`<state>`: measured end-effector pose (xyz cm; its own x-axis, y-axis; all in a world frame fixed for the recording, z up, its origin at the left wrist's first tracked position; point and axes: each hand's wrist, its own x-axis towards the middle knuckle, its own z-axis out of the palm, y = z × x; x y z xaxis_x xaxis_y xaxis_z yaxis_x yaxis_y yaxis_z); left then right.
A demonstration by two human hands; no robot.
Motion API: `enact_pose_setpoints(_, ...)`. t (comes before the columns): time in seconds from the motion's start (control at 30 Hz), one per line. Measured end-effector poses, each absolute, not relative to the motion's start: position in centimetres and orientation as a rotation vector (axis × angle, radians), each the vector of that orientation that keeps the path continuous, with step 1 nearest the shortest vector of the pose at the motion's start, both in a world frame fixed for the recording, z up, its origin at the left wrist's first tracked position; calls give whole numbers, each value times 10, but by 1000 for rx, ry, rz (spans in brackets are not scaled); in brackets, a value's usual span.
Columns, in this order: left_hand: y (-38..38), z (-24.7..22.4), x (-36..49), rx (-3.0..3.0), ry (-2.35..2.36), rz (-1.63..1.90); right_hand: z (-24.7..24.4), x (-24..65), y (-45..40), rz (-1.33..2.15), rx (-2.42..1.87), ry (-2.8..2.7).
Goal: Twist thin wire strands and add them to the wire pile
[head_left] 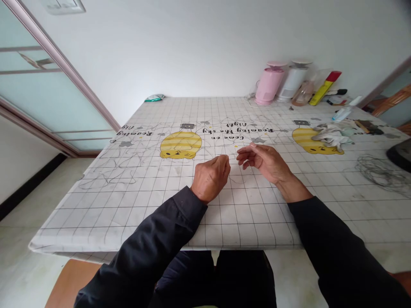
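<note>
Over the middle of the table, my left hand [210, 177] is closed in a fist with its back towards me. Whatever its fingers grip, if anything, is hidden. Just to its right, my right hand [265, 162] is held with the palm turned left, its fingers loosely bent and somewhat apart. Nothing I can make out lies firmly in it. A faint thin strand seems to run on the cloth below both hands. Loose grey thread [109, 182] spreads in loops across the tablecloth [154, 201] to the left, its ends too fine to follow.
A tangle of grey thread [382, 173] lies at the right, near a dark object [400, 154] and a crumpled cloth [334, 134]. Along the wall stand a pink device [269, 85], a white one [292, 83], and a yellow-red box [324, 90]. A green packet [154, 98] lies at the back left.
</note>
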<state>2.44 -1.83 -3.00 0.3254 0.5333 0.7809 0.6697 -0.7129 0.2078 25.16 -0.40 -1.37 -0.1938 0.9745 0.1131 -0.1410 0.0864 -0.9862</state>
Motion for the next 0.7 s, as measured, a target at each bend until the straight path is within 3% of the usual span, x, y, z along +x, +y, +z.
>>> enact_pose_setpoints(0.7,-13,-24,14,-2614,-897,-1257,-14,274,-2,1820,-799,-1538)
